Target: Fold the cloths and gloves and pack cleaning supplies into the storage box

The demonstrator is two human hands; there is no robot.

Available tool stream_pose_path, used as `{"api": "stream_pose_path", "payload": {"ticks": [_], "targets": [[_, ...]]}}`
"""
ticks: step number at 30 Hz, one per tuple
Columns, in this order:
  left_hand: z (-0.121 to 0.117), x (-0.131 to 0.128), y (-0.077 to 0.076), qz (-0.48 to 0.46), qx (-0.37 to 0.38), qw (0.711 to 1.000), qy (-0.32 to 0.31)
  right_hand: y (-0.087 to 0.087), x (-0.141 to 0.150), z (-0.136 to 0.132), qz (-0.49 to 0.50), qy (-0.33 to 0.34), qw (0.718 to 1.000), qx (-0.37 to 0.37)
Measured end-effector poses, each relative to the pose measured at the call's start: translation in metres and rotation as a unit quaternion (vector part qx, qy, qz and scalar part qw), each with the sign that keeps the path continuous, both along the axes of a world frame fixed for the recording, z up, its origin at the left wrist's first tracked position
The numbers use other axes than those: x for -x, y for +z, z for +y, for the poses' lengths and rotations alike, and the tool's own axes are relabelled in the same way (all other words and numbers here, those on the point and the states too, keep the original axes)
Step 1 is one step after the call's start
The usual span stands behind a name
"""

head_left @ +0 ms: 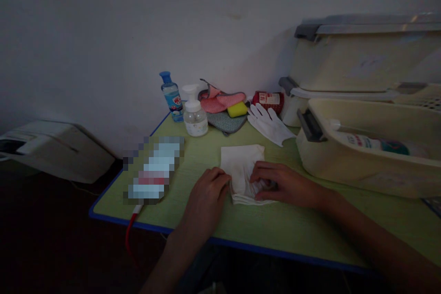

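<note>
Your 2 hands (209, 193) (280, 183) sit apart at either side of the white cloth (243, 170); its long axis runs away from you.

The green table (195, 161) bears a white cloth (241, 161), blue bottle (174, 102), pump bottle (195, 121), glove (270, 127), grey cloth (227, 124) and open bin (347, 165)

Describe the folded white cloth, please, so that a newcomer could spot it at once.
On the green tabletop, look left of the open cream bin. There the right hand rests on the white cloth, with the left hand at its edge. Unlike the white glove behind it, it is roughly square and shows no fingers.
</note>
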State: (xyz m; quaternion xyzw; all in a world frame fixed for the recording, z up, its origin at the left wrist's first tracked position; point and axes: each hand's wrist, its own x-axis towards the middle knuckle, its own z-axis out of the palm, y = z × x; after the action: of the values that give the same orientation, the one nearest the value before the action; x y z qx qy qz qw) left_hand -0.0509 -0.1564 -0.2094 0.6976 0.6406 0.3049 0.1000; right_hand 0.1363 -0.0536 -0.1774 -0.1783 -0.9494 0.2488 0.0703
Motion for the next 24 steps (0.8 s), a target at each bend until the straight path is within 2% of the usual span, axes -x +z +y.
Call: {"api": "stream_pose_path", "payload": {"ticks": [9, 19, 24], "targets": [[0.006, 0.001, 0.013, 0.053, 0.051, 0.997, 0.022, 0.000, -0.001, 0.000, -0.001, -0.001, 1.000, 0.008], [0.010, -0.001, 0.012, 0.094, 0.054, 0.994, 0.022, 0.000, 0.000, 0.000, -0.003, 0.000, 1.000, 0.008], [0.008, 0.000, 0.010, 0.072, 0.048, 0.996, 0.024, 0.000, 0.000, 0.000, 0.005, 0.004, 1.000, 0.008]]}}
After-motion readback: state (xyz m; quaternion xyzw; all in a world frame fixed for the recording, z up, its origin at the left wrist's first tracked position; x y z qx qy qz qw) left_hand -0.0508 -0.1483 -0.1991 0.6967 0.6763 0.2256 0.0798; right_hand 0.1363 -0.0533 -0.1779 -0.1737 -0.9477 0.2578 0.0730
